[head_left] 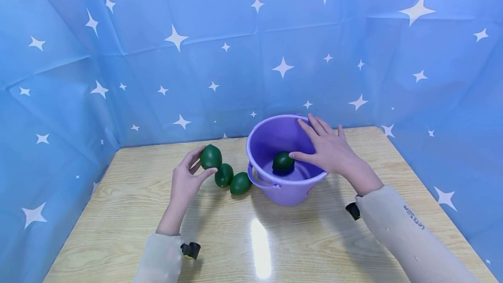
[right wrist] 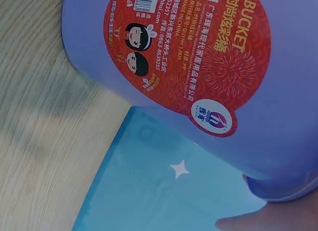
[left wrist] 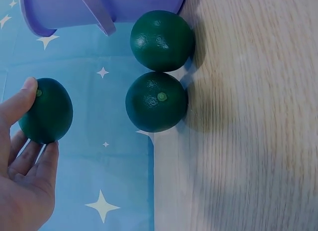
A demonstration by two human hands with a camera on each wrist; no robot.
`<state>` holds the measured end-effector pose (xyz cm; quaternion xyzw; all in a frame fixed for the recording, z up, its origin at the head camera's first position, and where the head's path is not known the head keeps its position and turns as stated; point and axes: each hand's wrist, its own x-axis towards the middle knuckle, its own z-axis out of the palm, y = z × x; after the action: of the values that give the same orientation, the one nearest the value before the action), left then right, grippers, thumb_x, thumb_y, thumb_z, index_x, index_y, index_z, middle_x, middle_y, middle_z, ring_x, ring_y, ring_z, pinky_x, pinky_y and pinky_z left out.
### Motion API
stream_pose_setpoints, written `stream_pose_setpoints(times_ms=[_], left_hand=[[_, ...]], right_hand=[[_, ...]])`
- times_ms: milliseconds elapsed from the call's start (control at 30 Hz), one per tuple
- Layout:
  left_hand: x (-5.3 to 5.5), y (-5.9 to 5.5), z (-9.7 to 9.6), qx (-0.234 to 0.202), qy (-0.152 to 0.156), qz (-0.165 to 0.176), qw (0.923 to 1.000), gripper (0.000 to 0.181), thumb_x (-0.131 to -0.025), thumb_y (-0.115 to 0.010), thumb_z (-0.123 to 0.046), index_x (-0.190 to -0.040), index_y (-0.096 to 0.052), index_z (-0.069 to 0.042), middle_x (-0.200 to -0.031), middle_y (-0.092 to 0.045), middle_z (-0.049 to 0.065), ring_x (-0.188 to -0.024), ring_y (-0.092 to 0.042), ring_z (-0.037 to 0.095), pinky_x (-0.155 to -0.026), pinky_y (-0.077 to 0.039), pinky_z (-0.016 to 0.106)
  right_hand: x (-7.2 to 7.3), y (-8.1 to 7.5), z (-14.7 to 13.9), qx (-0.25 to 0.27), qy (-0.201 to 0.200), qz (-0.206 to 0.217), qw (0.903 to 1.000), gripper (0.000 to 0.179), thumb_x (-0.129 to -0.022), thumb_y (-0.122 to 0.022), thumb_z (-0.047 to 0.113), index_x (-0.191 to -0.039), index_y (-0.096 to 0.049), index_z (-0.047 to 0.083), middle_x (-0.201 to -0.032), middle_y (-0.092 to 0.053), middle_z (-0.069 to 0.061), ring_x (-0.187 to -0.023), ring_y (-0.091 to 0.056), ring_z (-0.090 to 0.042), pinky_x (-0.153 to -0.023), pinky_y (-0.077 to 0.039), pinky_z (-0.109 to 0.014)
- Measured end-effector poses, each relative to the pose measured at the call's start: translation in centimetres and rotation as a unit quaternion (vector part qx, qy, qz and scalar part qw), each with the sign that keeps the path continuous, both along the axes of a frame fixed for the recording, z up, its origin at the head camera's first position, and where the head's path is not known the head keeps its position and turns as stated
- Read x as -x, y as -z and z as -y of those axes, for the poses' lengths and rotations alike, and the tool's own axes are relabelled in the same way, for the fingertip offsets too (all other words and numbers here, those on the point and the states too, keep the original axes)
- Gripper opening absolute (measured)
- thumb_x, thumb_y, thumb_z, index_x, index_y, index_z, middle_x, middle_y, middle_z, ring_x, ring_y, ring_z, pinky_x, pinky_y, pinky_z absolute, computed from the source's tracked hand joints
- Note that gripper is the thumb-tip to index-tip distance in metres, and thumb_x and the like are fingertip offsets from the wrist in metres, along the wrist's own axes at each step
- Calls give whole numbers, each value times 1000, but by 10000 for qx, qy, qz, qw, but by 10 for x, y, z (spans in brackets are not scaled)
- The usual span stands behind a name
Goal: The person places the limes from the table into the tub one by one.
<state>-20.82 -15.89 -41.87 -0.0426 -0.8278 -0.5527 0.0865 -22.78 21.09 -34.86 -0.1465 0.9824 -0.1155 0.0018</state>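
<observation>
In the head view my left hand holds a dark green lime between thumb and fingers, above the table. The left wrist view shows this lime with the thumb near its stem end. Just right of it, two more limes, one touching the other, lie on the table beside a purple bucket. Another lime lies inside the bucket. My right hand rests at the bucket's right rim, fingers spread and fairly straight, thumb reaching over the opening.
The wooden table ends at a blue cloth backdrop with white stars, behind and at both sides. The bucket's handle hangs down its left front. A red label covers part of the bucket's side.
</observation>
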Motion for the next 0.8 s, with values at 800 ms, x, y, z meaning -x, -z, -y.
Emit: stream_pose_setpoints(times_ms=[800], left_hand=[[-5,-9,-4,-82,63,-221,9997,67,-81,-83,-15,-141,-55,-13,-146,-55,6,-138,-52,22,-106,-48,25]], right_hand=[[0,-1,0,-103,-41,-25,9999,98,-88,-51,74,-162,-14,21,-168,-2,-17,-154,-7,-43,-111,-5,-84]])
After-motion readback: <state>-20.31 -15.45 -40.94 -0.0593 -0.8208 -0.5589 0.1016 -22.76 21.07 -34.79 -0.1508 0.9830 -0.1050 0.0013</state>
